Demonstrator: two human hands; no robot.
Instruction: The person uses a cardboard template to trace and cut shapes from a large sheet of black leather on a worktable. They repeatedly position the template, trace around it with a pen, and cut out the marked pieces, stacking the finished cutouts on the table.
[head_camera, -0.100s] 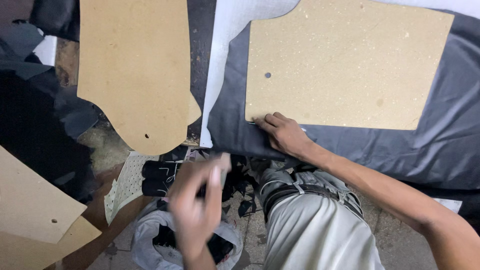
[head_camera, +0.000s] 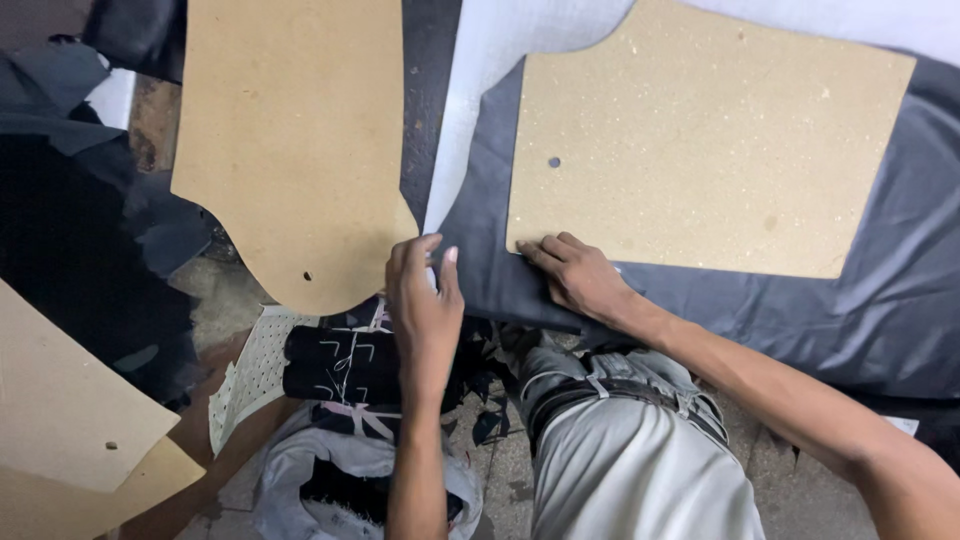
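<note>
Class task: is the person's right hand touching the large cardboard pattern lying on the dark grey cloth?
Touching. The head view shows the right hand with fingertips pressed on the cardboard pattern at its lower left corner.

Bare forearms without sleeves; light grey trousers (head_camera: 640, 470) with a dark belt (head_camera: 600, 392).

My view is dim and flat, lit softly from above. The pale board (head_camera: 700, 150) looks brightest; the left side falls into murky shadow. Edges seem slightly soft, perhaps from motion.
</note>
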